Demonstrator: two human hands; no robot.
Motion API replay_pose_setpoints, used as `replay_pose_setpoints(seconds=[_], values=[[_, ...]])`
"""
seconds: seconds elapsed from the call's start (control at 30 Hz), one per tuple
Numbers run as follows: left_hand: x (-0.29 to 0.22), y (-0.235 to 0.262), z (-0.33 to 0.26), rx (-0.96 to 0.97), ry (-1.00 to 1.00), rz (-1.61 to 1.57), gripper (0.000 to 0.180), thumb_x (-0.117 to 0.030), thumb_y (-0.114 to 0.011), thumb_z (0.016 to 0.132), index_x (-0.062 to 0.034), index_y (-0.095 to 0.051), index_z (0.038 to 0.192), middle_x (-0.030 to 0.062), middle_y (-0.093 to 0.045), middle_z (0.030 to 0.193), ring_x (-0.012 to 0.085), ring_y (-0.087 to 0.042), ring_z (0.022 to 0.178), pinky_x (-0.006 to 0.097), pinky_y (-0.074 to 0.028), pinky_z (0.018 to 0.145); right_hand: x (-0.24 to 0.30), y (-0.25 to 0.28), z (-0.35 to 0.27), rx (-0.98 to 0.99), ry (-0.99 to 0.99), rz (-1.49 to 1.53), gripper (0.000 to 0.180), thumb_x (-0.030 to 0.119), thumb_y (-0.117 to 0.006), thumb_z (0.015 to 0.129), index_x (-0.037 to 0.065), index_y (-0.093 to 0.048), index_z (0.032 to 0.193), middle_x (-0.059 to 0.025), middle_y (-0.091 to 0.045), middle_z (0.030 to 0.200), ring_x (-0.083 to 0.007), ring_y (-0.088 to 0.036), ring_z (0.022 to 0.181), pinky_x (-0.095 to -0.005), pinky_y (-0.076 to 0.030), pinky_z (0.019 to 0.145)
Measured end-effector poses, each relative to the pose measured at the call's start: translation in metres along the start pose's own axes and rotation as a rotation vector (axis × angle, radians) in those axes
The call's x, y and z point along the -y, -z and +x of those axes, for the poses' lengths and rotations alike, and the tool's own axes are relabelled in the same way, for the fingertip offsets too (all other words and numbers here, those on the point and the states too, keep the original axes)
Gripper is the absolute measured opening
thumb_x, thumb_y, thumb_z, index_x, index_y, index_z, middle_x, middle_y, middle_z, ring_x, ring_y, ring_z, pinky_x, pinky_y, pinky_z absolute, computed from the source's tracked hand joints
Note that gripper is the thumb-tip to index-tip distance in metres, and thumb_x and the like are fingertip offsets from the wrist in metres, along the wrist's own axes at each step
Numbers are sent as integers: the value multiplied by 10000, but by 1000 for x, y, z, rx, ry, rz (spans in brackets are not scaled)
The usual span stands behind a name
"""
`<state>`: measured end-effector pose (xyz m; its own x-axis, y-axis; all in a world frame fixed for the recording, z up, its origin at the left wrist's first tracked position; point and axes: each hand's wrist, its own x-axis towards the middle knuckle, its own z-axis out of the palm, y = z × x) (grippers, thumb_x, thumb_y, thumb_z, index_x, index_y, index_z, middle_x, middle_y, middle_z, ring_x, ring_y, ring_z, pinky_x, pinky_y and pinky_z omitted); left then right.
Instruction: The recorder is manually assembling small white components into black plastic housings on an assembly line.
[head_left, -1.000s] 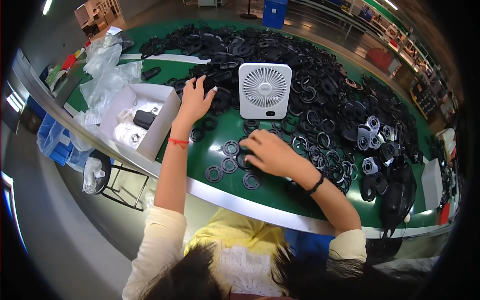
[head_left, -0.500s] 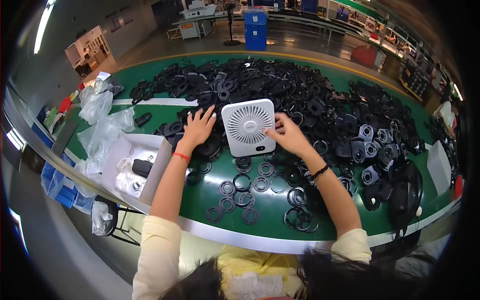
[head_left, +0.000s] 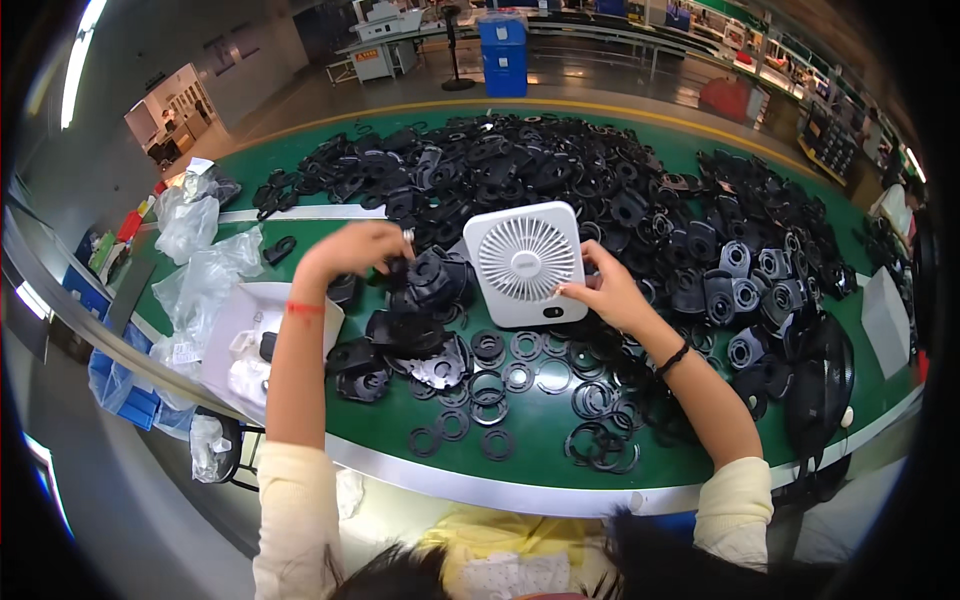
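White fan [head_left: 525,262] is midway along the green table [head_left: 540,440], black parts [head_left: 520,160] heaped beyond; blue bins [head_left: 505,75] stand farther off. It faces near, long axis nearly upright, top tipped left. The right hand [head_left: 620,300] grips its right edge; whether the left hand [head_left: 355,248] holds anything, I cannot tell.

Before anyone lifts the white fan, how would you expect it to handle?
The white fan likely feels stiff: its casing shows no bend where the right hand pinches its edge. Its grille may be fragile, given the thin spokes. The casing might also be slippery, since it looks smooth.
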<state>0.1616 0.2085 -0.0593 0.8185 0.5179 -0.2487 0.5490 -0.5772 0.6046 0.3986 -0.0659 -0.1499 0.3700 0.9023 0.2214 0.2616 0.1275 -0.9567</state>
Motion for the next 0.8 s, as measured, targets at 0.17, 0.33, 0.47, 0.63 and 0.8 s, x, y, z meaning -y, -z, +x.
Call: replay_pose_setpoints(seconds=[0.17, 0.33, 0.47, 0.63, 0.8], values=[[-3, -13, 124, -489, -273, 211, 400, -415, -559, 908, -128, -580, 1186, 171, -627, 973, 302, -606, 945, 380, -480, 830, 14, 24, -2, -73, 20, 89, 423, 70, -706, 822, -15, -453, 1150, -86, -526, 1099, -152, -585, 995, -293, -518, 859], [-30, -55, 224, -515, -174, 22, 584, -635, -438, 870, -409, -369, 1404, 138, -254, 1512, 461, -226, 1367, 691, -163, 1043, 38, 31, -2, -170, 97, 160, 441, 5, -633, 842, -25, -434, 1235, -98, -524, 1187, -142, -565, 1053, -288, -486, 906], [-70, -93, 208, -441, -84, 55, 574, -667, -387, 869, -440, -367, 1396, 114, -223, 1523, 472, -97, 1397, 729, -109, 1035, 33, 44, -3, -235, 136, 188, 430, -3, -626, 845, -23, -445, 1234, -92, -538, 1184, -158, -554, 1077, -307, -453, 946], [-49, -94, 172, -337, -340, 299, 543, -610, -470, 856, -408, -419, 1357, 220, -256, 1468, 524, -212, 1311, 566, -249, 1080, 43, 47, 0, -268, 171, 194, 457, 8, -622, 861, -32, -430, 1274, -87, -560, 1168, -148, -559, 1059, -298, -437, 951], [-21, -122, 128, -352, -600, 441, 522, -485, -555, 862, -298, -472, 1343, 265, -365, 1327, 486, -408, 1107, 485, -351, 986, 61, 30, 20, -257, 239, 227, 414, 38, -641, 867, -29, -450, 1228, -83, -564, 1146, -132, -561, 1045, -284, -452, 933]])
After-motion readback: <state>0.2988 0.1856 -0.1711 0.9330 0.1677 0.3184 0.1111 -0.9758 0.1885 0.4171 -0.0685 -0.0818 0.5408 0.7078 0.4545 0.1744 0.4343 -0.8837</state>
